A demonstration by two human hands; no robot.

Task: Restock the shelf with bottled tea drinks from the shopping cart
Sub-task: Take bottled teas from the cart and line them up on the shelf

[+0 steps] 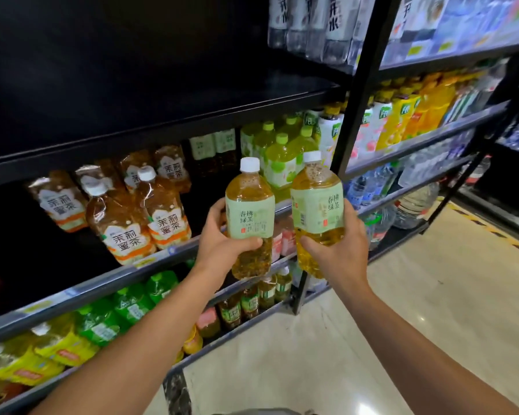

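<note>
I hold two green-tea bottles with pale green labels and white caps upright in front of the shelf (150, 262). My left hand (222, 241) grips the left bottle (250, 217) around its lower half. The right bottle (316, 211) is gripped low down by my right hand (339, 250). Both bottles hang just in front of the middle shelf's edge, near a dark gap between amber jasmine-tea bottles (123, 223) and light-green bottles (279, 163). The shopping cart is out of view except a grey sliver (264, 411) at the bottom edge.
A black upright post (354, 94) divides the shelving right behind the right bottle. Lower shelves carry green and yellow drinks (102, 324); water bottles (306, 22) stand on top. The shelf section at upper left (132, 70) is dark. Pale tiled floor (402, 310) lies to the right.
</note>
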